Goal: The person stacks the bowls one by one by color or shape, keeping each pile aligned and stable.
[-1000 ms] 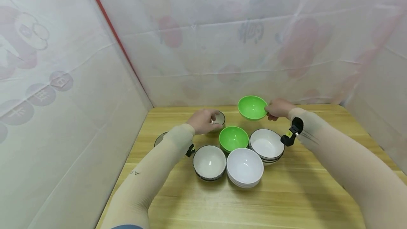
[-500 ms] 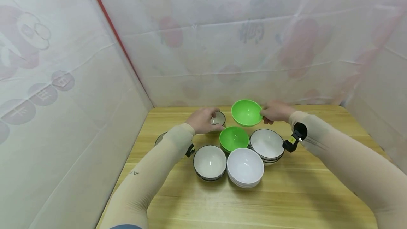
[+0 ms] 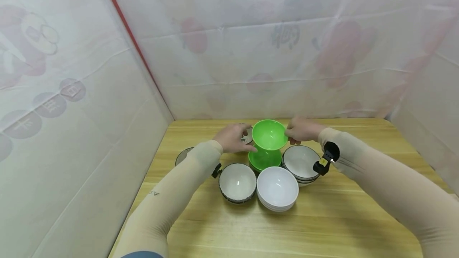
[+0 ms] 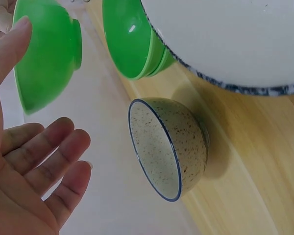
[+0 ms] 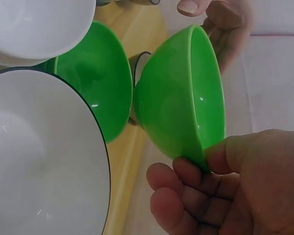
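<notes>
A bright green bowl (image 3: 269, 134) is held up above the stacked green bowls (image 3: 264, 160), overlapping their back rim in the head view. My right hand (image 3: 305, 129) pinches its right rim between thumb and fingers (image 5: 186, 171). On the bowl's other side is my left hand (image 3: 234, 138), fingers spread and relaxed, holding nothing. In the left wrist view its thumb tip overlaps the held green bowl (image 4: 46, 54). A speckled bowl with a blue rim (image 4: 169, 147) stands on the table near that hand, mostly hidden behind it in the head view.
White bowls (image 3: 277, 188) are stacked at the front, with black-rimmed white bowls (image 3: 301, 163) stacked to their right. A dark-patterned bowl (image 3: 237, 182) stands front left. Another bowl (image 3: 183, 155) is partly hidden by the left forearm. A sheeted wall (image 3: 222, 71) closes off the table's back.
My right hand has brought the green bowl leftward and down, from the back right to above the green stack. My left hand has barely shifted.
</notes>
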Action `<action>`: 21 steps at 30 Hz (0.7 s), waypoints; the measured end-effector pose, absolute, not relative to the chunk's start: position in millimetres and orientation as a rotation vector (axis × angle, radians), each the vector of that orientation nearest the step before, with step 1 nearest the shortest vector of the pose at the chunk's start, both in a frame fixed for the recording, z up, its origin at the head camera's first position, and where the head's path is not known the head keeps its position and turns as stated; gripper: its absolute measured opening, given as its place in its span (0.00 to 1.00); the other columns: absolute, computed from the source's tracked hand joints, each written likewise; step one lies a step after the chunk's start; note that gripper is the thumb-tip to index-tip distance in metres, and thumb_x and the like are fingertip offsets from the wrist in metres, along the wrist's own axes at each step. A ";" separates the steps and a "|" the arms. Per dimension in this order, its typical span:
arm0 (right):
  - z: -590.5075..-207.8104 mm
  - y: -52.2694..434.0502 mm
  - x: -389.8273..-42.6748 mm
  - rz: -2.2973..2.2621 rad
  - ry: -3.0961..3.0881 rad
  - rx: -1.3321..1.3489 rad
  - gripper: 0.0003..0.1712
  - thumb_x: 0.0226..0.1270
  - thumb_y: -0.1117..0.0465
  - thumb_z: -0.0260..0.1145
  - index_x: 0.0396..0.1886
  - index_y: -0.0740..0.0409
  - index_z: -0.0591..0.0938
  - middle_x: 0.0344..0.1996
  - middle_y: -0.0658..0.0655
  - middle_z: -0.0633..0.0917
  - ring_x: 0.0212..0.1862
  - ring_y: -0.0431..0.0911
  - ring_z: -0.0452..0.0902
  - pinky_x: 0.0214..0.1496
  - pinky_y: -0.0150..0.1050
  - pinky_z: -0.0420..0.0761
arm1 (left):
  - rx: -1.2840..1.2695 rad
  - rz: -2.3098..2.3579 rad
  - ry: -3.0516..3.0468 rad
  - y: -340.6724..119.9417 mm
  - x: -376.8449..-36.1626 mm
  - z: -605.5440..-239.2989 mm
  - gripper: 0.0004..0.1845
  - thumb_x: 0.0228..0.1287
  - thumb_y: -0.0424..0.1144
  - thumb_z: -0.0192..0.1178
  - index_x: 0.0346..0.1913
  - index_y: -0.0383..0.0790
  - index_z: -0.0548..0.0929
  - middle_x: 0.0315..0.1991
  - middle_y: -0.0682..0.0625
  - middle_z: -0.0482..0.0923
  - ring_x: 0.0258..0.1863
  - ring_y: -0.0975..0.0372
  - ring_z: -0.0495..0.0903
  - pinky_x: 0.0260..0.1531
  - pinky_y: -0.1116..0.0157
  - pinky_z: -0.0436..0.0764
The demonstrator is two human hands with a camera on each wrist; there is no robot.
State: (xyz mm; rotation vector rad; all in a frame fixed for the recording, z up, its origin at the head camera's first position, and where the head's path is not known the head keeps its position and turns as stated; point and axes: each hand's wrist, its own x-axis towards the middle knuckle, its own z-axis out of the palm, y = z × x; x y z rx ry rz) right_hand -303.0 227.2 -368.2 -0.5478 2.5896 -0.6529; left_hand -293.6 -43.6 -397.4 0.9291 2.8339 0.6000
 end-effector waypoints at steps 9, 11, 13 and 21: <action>-373.6 217.2 -298.3 -0.492 2.593 -0.658 0.18 0.68 0.64 0.51 0.23 0.61 0.84 0.20 0.53 0.84 0.22 0.44 0.77 0.29 0.36 0.74 | 0.984 0.597 2.790 -39.4 -294.1 -407.6 0.46 0.45 0.60 0.73 0.65 0.41 0.71 0.50 0.54 0.77 0.46 0.62 0.78 0.46 0.67 0.78; -376.9 215.0 -298.5 -0.479 2.594 -0.680 0.18 0.67 0.64 0.51 0.22 0.61 0.83 0.19 0.53 0.83 0.21 0.43 0.75 0.27 0.36 0.73 | 0.995 0.594 2.783 -39.0 -293.7 -410.2 0.44 0.44 0.59 0.74 0.63 0.41 0.72 0.49 0.55 0.77 0.45 0.63 0.78 0.45 0.68 0.78; -380.3 212.8 -298.8 -0.463 2.598 -0.690 0.18 0.67 0.64 0.51 0.21 0.61 0.83 0.18 0.52 0.82 0.21 0.41 0.72 0.27 0.34 0.71 | 0.994 0.586 2.784 -38.9 -293.5 -413.2 0.42 0.43 0.58 0.75 0.61 0.43 0.74 0.48 0.56 0.78 0.44 0.64 0.78 0.45 0.68 0.78; -389.8 208.6 -297.6 -0.416 2.648 -0.709 0.16 0.68 0.62 0.53 0.26 0.57 0.84 0.26 0.54 0.84 0.26 0.43 0.73 0.29 0.37 0.74 | 0.954 0.533 2.798 -39.8 -291.8 -419.4 0.42 0.42 0.62 0.73 0.59 0.45 0.75 0.49 0.55 0.79 0.47 0.63 0.79 0.46 0.67 0.78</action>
